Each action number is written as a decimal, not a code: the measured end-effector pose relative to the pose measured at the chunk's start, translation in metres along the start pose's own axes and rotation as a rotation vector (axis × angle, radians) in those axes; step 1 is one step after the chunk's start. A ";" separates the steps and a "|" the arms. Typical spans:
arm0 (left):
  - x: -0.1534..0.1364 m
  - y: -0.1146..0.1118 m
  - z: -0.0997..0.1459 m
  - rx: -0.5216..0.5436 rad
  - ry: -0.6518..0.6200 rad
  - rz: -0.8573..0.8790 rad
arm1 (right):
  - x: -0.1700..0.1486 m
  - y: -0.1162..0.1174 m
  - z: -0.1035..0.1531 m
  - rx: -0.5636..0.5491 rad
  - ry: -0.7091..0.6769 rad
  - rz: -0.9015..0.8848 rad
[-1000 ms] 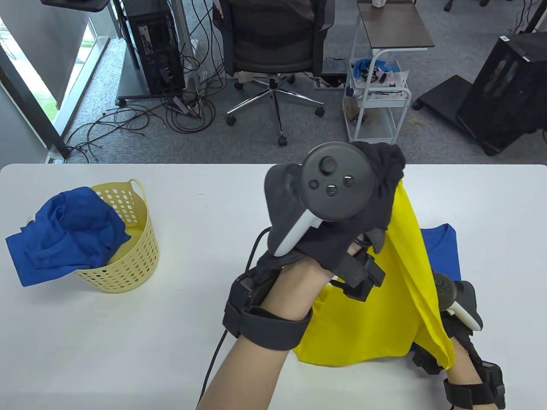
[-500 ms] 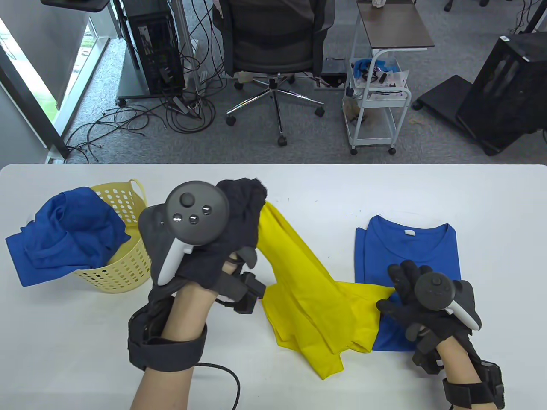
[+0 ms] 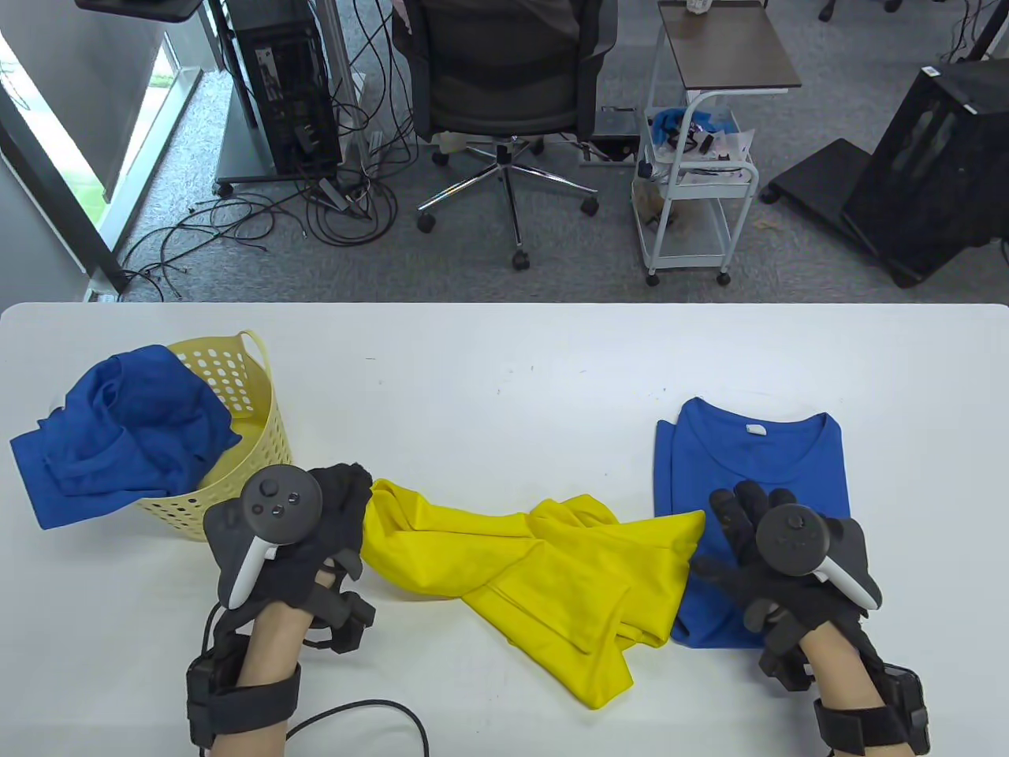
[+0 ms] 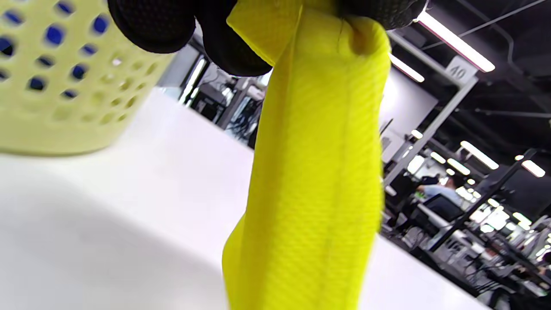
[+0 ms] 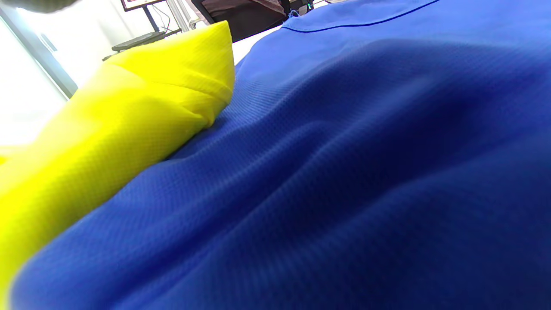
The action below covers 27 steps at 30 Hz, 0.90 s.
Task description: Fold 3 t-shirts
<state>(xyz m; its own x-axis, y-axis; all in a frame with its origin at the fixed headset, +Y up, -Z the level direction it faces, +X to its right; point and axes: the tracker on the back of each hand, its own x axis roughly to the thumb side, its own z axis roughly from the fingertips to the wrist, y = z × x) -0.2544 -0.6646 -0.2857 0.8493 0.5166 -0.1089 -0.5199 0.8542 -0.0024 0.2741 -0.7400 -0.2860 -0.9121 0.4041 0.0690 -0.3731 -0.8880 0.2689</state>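
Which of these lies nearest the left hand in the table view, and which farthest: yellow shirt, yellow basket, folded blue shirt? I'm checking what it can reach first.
1. Yellow shirt: gripped at its end by the left hand, trailing to that hand's right.
2. Yellow basket: just behind the hand, at the table's left, apart from it.
3. Folded blue shirt: far right, under the right hand.
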 end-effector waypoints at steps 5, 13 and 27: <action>-0.040 -0.020 -0.005 0.015 0.030 -0.094 | 0.010 0.003 0.000 -0.004 -0.023 0.053; -0.072 -0.021 -0.008 -0.020 0.091 -0.210 | 0.052 0.019 0.006 -0.001 -0.126 0.199; -0.064 -0.028 0.005 -0.113 0.118 -0.414 | 0.066 0.046 -0.003 0.042 -0.127 0.353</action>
<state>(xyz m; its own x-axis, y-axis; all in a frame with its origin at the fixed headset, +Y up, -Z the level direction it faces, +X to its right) -0.2943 -0.7214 -0.2741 0.9752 0.1165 -0.1882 -0.1505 0.9725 -0.1775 0.1961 -0.7547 -0.2721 -0.9540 0.1008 0.2824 -0.0294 -0.9687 0.2465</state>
